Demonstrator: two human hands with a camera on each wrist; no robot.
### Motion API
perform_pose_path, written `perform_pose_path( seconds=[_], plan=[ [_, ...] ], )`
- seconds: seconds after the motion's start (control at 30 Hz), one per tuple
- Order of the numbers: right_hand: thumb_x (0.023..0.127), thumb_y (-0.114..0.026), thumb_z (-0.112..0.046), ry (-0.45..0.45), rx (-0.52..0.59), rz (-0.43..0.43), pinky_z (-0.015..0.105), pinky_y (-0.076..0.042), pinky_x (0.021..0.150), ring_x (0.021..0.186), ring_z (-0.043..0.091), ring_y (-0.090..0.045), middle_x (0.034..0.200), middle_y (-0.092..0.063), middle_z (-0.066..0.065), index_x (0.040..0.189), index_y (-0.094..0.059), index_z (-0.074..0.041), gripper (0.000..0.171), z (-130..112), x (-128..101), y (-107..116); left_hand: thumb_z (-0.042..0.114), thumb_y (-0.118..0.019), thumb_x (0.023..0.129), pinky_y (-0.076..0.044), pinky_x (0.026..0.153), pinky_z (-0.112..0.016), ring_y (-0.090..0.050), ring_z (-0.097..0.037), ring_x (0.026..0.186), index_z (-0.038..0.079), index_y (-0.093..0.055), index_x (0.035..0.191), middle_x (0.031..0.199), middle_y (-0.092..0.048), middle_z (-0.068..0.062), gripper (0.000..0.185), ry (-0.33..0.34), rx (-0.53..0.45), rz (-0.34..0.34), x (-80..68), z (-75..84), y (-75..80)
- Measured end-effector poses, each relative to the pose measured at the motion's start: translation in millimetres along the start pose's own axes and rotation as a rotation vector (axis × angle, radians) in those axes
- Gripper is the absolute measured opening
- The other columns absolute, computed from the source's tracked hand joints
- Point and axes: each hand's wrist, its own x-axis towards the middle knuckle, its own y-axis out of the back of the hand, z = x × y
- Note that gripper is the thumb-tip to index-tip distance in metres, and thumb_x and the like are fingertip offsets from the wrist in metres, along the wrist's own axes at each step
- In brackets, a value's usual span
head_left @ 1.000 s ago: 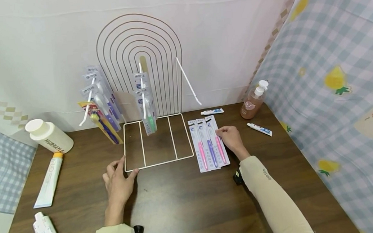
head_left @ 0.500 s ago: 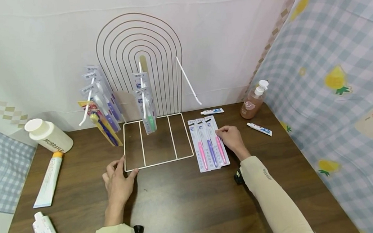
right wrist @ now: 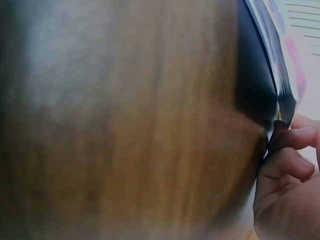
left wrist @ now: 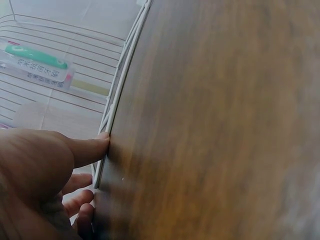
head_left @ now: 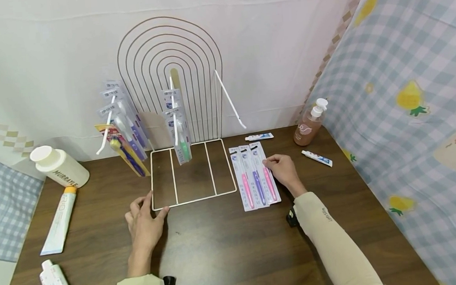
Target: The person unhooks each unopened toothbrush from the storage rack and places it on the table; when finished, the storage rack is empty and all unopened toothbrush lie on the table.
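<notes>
A white wire display rack stands against the back cloth, with three hooks sticking forward. At the front left corner of its base, my left hand holds the frame between thumb and index finger; the thumb lies against the wire in the left wrist view. Three packaged toothbrushes, pink, purple and pink, lie side by side right of the rack. My right hand pinches the right edge of the rightmost pink toothbrush pack. In the right wrist view, the fingers grip the pack's edge, slightly raised off the table.
Packaged toothbrushes hang on the left hook and middle hook; the right hook is bare. Small toothpaste tubes and a pump bottle are at right. A white bottle and larger tubes lie left.
</notes>
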Motion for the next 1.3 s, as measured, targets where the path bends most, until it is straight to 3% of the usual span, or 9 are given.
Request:
perform_pose_path(
  seconds=[0.3,0.53,0.73,0.97,1.2,1.3],
  plan=[
    [0.1,-0.087,-0.04,-0.048,-0.057,0.019,0.034,-0.058,0.077,0.087,0.019,-0.075,0.093,-0.085,0.003,0.103,-0.089,-0.016,0.025,-3.5,0.5,3.9,0.028,-0.072,0.112,-0.03,0.112,-0.067,-0.028,-0.053,0.141,0.003,-0.038,0.177,0.171,-0.034,-0.03,0.077,-0.017,-0.004,0.029,0.6,0.1,-2.9],
    [0.102,-0.085,-0.036,-0.065,-0.056,0.043,0.032,-0.055,0.074,0.084,0.016,-0.072,0.091,-0.083,0.001,0.104,-0.088,-0.011,0.025,-17.2,-10.3,6.6,0.028,-0.074,0.11,-0.03,0.11,-0.066,-0.03,-0.054,0.138,0.002,-0.042,0.175,0.169,-0.037,-0.03,0.076,-0.036,-0.012,0.058,1.5,-1.9,-6.0],
    [0.103,-0.083,-0.029,-0.059,-0.029,0.064,0.035,-0.053,0.073,0.083,0.018,-0.069,0.092,-0.082,0.006,0.104,-0.087,-0.004,0.025,-36.5,-26.8,10.4,0.027,-0.074,0.112,-0.03,0.112,-0.067,-0.029,-0.054,0.14,0.002,-0.039,0.176,0.17,-0.035,-0.029,0.077,-0.022,-0.008,0.032,1.4,1.9,-4.1],
    [0.102,-0.083,-0.03,-0.027,-0.048,0.084,0.032,-0.052,0.069,0.08,0.013,-0.068,0.087,-0.081,0.0,0.1,-0.087,-0.009,0.022,-35.0,-26.3,11.1,0.029,-0.071,0.114,-0.03,0.114,-0.067,-0.027,-0.053,0.143,0.005,-0.036,0.178,0.174,-0.032,-0.029,0.077,-0.009,0.003,0.008,2.7,3.3,-2.9],
    [0.106,-0.076,-0.026,-0.065,-0.072,0.084,0.034,-0.054,0.082,0.092,0.022,-0.071,0.1,-0.082,0.011,0.11,-0.085,-0.003,0.024,-61.2,-44.2,11.0,0.028,-0.073,0.112,-0.031,0.112,-0.067,-0.028,-0.054,0.14,0.004,-0.038,0.177,0.172,-0.033,-0.03,0.078,-0.022,-0.012,0.019,2.1,0.3,-3.7],
    [0.107,-0.075,-0.028,-0.031,-0.102,0.095,0.032,-0.053,0.077,0.087,0.017,-0.069,0.096,-0.08,0.007,0.111,-0.083,-0.006,0.023,-57.8,-35.2,1.5,0.026,-0.073,0.112,-0.031,0.112,-0.068,-0.028,-0.054,0.14,0.003,-0.039,0.176,0.171,-0.033,-0.03,0.076,-0.02,-0.011,0.03,-0.1,-1.6,-2.2]
  ],
)
